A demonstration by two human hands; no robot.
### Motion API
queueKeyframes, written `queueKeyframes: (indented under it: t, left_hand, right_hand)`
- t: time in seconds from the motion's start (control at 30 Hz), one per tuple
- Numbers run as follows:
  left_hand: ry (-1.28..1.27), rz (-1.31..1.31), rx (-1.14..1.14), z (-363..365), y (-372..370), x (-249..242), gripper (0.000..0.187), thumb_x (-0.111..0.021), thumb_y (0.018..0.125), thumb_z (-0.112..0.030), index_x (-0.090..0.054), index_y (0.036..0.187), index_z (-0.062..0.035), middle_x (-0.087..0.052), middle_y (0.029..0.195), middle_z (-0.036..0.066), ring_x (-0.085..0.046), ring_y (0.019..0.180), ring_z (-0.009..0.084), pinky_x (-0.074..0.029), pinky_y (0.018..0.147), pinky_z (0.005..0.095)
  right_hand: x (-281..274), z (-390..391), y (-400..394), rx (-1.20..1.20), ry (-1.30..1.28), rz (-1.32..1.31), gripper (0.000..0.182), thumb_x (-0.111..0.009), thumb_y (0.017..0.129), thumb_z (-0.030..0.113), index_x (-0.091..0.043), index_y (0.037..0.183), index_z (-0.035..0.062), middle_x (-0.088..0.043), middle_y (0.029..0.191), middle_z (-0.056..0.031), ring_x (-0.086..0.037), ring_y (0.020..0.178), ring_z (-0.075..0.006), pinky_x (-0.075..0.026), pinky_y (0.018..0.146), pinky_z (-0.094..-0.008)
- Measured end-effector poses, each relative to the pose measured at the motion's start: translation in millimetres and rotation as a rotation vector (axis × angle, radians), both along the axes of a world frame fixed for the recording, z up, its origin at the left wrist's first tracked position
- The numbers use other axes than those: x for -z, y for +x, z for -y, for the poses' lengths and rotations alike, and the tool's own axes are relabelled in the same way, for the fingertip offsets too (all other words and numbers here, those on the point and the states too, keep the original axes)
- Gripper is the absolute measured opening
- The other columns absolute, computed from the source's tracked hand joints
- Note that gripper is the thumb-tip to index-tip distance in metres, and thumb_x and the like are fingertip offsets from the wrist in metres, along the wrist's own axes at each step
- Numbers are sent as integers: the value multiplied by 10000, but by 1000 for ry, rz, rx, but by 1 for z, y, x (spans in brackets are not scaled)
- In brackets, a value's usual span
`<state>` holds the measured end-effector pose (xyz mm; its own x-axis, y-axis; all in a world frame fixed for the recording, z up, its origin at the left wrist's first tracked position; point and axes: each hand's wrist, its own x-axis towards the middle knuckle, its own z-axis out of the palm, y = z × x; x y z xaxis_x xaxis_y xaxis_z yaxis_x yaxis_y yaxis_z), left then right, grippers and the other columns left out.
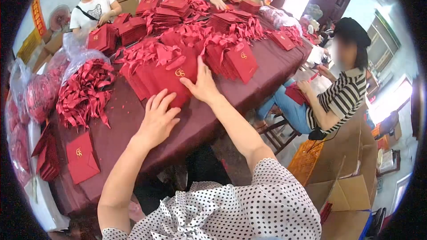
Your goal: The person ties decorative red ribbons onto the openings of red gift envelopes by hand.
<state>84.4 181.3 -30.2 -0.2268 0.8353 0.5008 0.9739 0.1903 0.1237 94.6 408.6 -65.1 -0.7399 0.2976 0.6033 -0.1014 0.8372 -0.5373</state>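
Observation:
A red gift bag (pixel 165 76) with a gold monogram and ribbon handle leans at the front of a row of similar bags (pixel 133 80) on the cloth-covered table. My right hand (pixel 203 84) grips its right edge, the thumb across the front and the other fingers stretched up along the side. Near the lower edge of the same bag is my left hand (pixel 159 118), its fingers apart and slightly bent. Just right of my right hand stands another stack of red bags (pixel 241 62), ribbons loose on top.
Ribbon bundles (pixel 86 91) and plastic-wrapped packs (pixel 42 93) lie at the left. A single red bag (pixel 82 158) rests near the table's front-left edge. To the right sits a person in a striped shirt (pixel 344 100), above cardboard boxes (pixel 351 195). Other people work across the table.

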Motion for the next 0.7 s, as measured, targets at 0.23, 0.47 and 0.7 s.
queueKeyframes:
  t: [0.23,0.47,0.7]
  left_hand:
    - [-43,136,-52,95,27,-26,322,-725,701,-143,-612,999,-91,-438,1295,122,-340,1275,342,-290,1022,500]
    - [24,119,-818,274,-6,-12,314,-642,795,-152,-577,1078,-33,-535,1170,150,-480,1131,319,-356,978,410]
    - [-74,62,-981,269,12,32,493,-581,867,-305,-484,1269,-35,-440,1321,201,-364,1252,400,-281,1045,460]
  right_hand:
    - [4,-17,-4,-100,-230,-234,686,-639,840,286,-317,1324,-79,-407,1296,-275,-401,1220,-368,-306,1040,-408]
    - [9,-27,-5,-50,-156,-237,484,-508,945,224,-331,1344,15,-479,1232,-167,-475,1115,-234,-387,954,-350]
    - [-39,39,14,-217,-68,-558,338,-594,858,58,-479,1167,-19,-556,1093,-122,-551,874,-167,-456,768,-262]
